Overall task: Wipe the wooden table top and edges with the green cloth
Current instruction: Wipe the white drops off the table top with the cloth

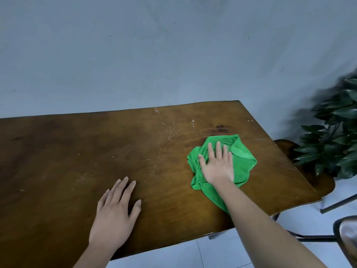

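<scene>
The cloth (241, 161) lies on the right part of the table (77, 151) under the flat right hand (217, 165), the left hand (114, 213) rests flat nearer the front edge to its left, and beyond the right end stands a plant (336, 136) over what may be a chair seat (320, 182).
</scene>
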`<state>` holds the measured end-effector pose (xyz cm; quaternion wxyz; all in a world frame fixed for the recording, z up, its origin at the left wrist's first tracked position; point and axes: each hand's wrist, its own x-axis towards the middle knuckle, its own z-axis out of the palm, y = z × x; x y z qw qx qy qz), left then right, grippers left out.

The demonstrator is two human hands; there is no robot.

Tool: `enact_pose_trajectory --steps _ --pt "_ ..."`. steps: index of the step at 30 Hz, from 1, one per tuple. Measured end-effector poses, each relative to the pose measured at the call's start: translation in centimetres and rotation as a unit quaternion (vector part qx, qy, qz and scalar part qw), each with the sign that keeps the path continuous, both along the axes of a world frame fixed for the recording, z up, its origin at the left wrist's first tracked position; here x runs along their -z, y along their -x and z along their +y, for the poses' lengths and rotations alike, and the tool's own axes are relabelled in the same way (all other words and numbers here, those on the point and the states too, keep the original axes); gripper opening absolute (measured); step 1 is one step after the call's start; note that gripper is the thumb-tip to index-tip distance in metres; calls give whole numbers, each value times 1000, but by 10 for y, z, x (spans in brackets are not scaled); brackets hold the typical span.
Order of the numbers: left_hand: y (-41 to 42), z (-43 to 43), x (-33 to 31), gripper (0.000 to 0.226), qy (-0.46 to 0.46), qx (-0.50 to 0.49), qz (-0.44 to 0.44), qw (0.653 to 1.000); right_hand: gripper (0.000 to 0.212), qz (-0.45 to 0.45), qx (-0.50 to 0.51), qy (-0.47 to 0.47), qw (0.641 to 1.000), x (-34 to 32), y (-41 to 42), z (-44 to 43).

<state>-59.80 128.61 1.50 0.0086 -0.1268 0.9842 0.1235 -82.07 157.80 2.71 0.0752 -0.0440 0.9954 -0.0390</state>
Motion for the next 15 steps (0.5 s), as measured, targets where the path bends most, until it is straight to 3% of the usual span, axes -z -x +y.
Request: enact_pose_trajectory --steps 4,8,12,15 --pt "-1 3 -8 81 -15 -12 8 1000 84 -4 -100 17 995 1 -30 -81" --pt "-7 4 -20 74 -102 -35 49 993 82 -6 -179 47 983 2 -70 -143" --pt "-9 -2 -17 59 -141 -57 110 982 81 -19 -253 41 966 4 -103 -175" --pt "-2 2 -20 54 -146 -64 136 978 76 -41 -263 119 956 -5 -107 -171"
